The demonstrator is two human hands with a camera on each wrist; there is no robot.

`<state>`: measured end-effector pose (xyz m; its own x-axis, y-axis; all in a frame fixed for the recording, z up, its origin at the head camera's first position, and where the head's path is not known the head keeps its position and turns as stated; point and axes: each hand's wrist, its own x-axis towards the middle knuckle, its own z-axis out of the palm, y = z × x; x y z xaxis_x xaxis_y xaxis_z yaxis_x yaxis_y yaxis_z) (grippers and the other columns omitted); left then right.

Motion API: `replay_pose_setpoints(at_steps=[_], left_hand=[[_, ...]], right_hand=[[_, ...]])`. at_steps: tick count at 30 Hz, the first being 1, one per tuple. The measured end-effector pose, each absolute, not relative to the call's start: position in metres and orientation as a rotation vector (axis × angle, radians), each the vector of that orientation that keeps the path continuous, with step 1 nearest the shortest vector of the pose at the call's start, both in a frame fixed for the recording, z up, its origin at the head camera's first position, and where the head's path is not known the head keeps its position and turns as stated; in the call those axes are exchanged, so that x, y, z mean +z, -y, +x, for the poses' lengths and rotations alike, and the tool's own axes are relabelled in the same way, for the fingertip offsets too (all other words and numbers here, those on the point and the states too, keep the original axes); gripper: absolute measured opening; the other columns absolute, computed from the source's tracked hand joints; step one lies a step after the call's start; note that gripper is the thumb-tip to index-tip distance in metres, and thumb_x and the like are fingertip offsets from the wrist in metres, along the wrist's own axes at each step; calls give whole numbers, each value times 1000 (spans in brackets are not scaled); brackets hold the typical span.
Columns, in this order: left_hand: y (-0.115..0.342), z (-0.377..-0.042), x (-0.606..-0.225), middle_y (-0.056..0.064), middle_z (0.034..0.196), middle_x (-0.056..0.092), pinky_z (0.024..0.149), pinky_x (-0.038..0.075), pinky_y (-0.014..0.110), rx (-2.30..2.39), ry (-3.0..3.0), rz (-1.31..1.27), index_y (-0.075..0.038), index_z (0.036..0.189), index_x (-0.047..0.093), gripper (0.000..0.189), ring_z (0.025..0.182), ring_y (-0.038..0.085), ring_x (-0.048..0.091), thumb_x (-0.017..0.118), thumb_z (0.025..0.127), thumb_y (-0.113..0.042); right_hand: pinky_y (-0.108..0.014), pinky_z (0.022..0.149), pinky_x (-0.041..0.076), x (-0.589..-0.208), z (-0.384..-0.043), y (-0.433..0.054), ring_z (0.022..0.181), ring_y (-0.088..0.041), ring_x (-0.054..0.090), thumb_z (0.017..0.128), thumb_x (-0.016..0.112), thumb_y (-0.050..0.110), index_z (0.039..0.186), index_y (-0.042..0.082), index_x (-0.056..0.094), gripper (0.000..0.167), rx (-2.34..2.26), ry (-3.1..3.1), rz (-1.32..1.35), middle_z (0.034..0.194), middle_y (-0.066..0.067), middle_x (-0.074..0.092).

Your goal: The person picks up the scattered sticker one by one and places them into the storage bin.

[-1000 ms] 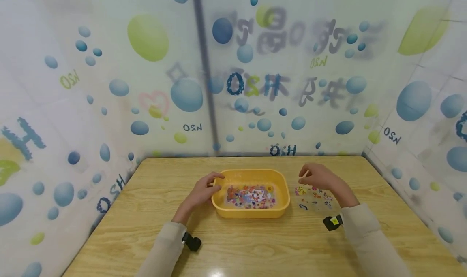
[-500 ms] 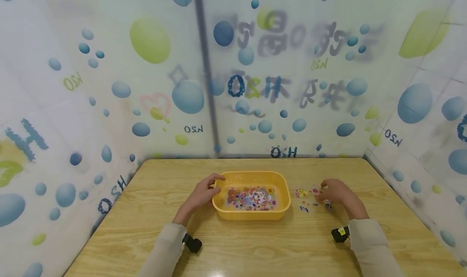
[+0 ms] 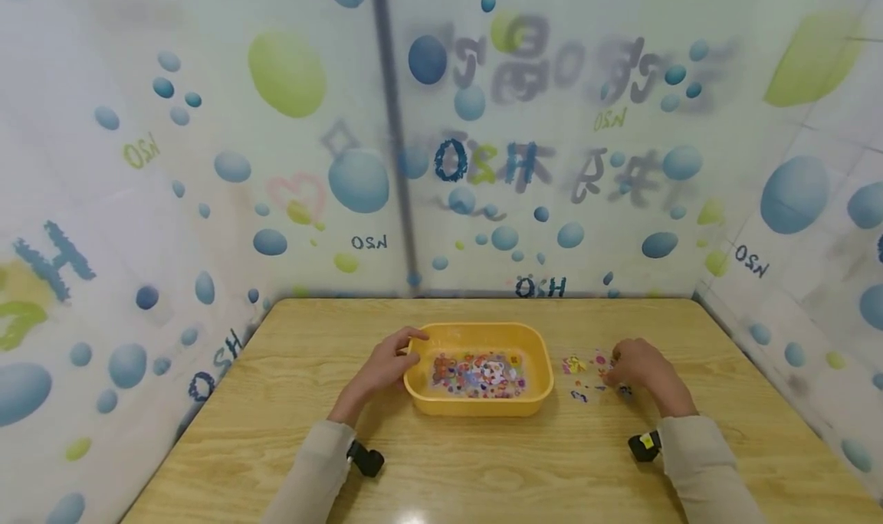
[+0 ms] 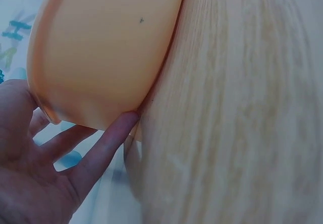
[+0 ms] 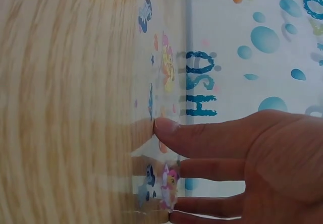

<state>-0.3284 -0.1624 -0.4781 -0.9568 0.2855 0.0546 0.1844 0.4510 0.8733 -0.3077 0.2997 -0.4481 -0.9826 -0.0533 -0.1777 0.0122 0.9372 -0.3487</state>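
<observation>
A yellow plastic basin [image 3: 476, 407] stands on the table, with a colourful cartoon print on its bottom inside. My left hand [image 3: 382, 363] grips its left end; in the left wrist view, fingers [image 4: 103, 151] press along the outside wall and the rim sits by the thumb side. To the right lies a clear sheet of cartoon stickers [image 3: 574, 365], with ponies and small shapes on it. My right hand [image 3: 645, 367] pinches at the right part of this sheet, the thumb [image 5: 169, 126] on it and the sheet buckled beside the thumb. Fingertips are partly hidden behind the stickers.
The wooden table [image 3: 441, 470] reaches back to a curtain-like wall [image 3: 469, 240] printed with blue and green drops. Similar walls stand at left and right. Each wrist carries a small black camera [image 3: 645, 446].
My right hand has moved right and down from above the sheet's back onto its right part, fingers now lower at the stickers. My left hand stays on the basin.
</observation>
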Motion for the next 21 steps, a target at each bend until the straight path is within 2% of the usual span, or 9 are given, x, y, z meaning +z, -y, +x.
replay_pose_setpoints(at_steps=[3,8,12,15,21], left_hand=[[162,-328,-478,21,142,59,52,55,33,1533,-2586,426,-17,133,62,34,90,25,66,58,100,-9],[162,-328,-475,21,152,53,55,56,31,1536,-2591,421,-17,132,63,34,103,29,65,58,100,-9],[161,-328,-475,20,152,53,56,55,30,1537,-2596,419,-17,133,63,33,107,30,64,58,101,-10],[161,-329,-475,19,151,54,55,54,30,1542,-2596,417,-16,133,63,33,106,32,63,58,101,-10],[161,-328,-476,20,153,53,66,58,32,1536,-2610,406,-17,132,64,32,126,42,61,59,101,-11]], right_hand=[[-57,89,54,-446,-304,-298,97,-37,61,84,82,20,120,-15,63,54,-546,-2918,-29,118,-33,65],[-53,84,53,-446,-301,-297,90,-34,57,84,83,20,115,-12,63,48,-578,-2935,-14,111,-29,65],[-51,82,52,-446,-302,-296,88,-33,54,84,82,19,113,-10,62,45,-602,-2939,24,107,-26,65],[-52,83,52,-447,-303,-296,88,-33,56,85,82,18,116,-11,62,48,-608,-2939,30,109,-28,65],[-58,89,52,-448,-302,-295,100,-41,60,85,80,13,126,-13,58,53,-629,-2927,15,124,-37,61]])
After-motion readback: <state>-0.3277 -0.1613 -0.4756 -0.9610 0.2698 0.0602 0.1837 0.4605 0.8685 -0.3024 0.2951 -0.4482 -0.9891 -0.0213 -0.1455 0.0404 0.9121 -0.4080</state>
